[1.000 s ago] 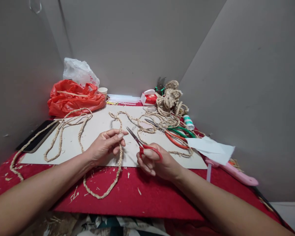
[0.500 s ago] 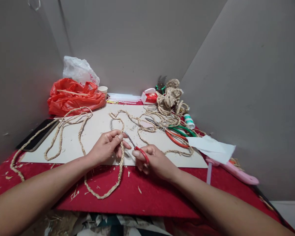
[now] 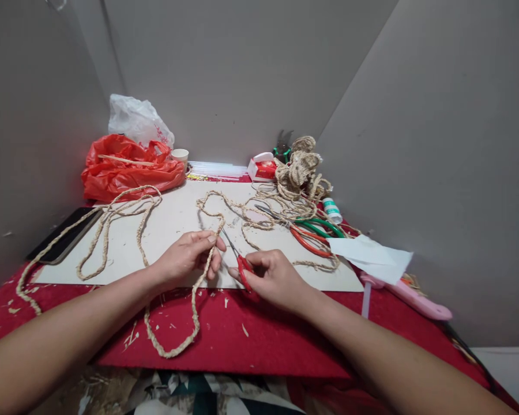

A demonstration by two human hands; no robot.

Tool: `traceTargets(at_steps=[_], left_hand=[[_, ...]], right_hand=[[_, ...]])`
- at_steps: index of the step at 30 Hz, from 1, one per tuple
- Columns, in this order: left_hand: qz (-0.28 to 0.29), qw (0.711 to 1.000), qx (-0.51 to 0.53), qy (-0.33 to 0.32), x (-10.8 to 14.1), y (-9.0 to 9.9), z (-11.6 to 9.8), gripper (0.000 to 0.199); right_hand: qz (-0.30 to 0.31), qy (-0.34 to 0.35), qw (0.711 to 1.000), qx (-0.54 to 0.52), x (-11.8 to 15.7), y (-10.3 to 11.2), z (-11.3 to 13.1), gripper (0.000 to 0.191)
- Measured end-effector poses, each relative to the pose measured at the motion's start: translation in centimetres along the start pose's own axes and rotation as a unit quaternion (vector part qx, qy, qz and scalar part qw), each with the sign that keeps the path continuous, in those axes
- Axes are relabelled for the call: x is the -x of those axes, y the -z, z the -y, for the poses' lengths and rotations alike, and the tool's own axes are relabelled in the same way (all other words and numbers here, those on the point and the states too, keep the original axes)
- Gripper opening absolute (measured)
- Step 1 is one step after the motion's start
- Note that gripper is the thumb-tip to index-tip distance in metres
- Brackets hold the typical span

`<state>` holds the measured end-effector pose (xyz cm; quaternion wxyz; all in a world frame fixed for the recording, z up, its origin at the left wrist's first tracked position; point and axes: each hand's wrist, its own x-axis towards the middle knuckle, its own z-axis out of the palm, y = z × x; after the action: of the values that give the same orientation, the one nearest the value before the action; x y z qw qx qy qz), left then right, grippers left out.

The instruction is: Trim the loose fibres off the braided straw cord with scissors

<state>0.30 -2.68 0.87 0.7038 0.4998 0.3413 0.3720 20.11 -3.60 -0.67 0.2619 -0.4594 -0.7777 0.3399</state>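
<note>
A long braided straw rope (image 3: 195, 308) runs in loops over the pale board (image 3: 177, 213) and hangs onto the red cloth. My left hand (image 3: 199, 253) pinches the rope between thumb and fingers near the board's middle. In my right hand (image 3: 263, 274) are small scissors (image 3: 243, 270) with red handles. Their thin metal tips point up and left, close beside the rope just above my left fingertips. Whether the blades touch the rope is too small to tell.
Behind on the left are a red plastic bag (image 3: 130, 167), a paper cup (image 3: 180, 157) and a phone (image 3: 64, 236). Coiled rope (image 3: 301, 167), larger orange-handled scissors (image 3: 309, 242), white paper (image 3: 372, 256) and a pink tool (image 3: 419, 300) lie on the right.
The held rope has shifted, its hanging part swinging left. My right hand has turned the scissors slightly, and their tips are now closer to the rope beside my left fingers.
</note>
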Motion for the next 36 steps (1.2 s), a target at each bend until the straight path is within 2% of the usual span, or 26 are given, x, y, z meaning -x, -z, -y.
traceTargets(at_steps=[7,13,19,26,36], left_hand=[[-0.004,0.999,-0.028,0.015,0.4,-0.4,-0.3,0.025],[-0.021,0.999,-0.044,0.011,0.4,-0.4,-0.3,0.024],[-0.016,0.998,-0.067,0.005,0.2,-0.5,-0.4,0.026],[0.009,0.995,-0.094,0.025,0.2,-0.3,-0.5,0.027],[0.016,0.996,-0.085,0.036,0.2,0.0,-0.4,0.028]], right_hand=[[-0.047,0.056,0.974,0.216,0.0,1.1,0.6,0.029],[-0.047,0.061,0.946,0.314,0.2,1.4,0.8,0.030],[-0.031,0.062,0.939,0.336,0.3,1.7,0.9,0.030],[-0.002,0.076,0.947,0.313,0.3,2.0,0.7,0.036],[0.013,0.131,0.949,0.286,0.3,2.0,-0.1,0.036]])
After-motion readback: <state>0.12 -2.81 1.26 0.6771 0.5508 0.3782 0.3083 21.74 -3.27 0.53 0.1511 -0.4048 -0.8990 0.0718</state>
